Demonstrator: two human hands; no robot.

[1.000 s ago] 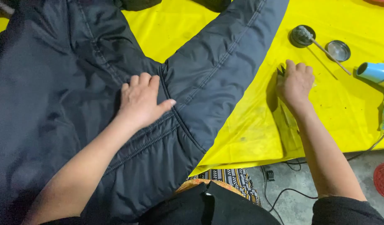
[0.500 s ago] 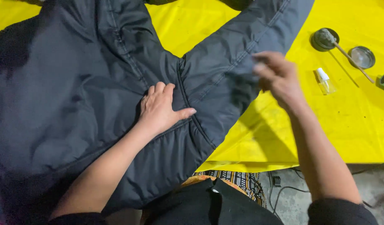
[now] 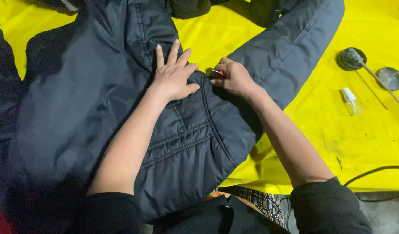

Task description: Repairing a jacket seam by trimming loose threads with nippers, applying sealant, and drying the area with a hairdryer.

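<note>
A dark quilted jacket (image 3: 100, 99) lies spread over a yellow table cover (image 3: 364, 143), one sleeve (image 3: 290, 47) stretched toward the upper right. My left hand (image 3: 173, 76) presses flat on the jacket near the armpit seam, fingers apart. My right hand (image 3: 234, 78) rests on the same seam just to its right, pinching a thin small tool with a red end (image 3: 216, 71) between thumb and fingers. The two hands are nearly touching.
On the cover at the right lie a small clear spray bottle (image 3: 351, 100), a round dark dish with a brush (image 3: 352, 58) and a shiny round lid (image 3: 390, 78). A black cable (image 3: 372, 171) runs along the table's front edge.
My right hand left the yellow cover by the bottle, crossed over the sleeve and now rests on the seam with the thin tool. My left hand stayed pressed on the jacket.
</note>
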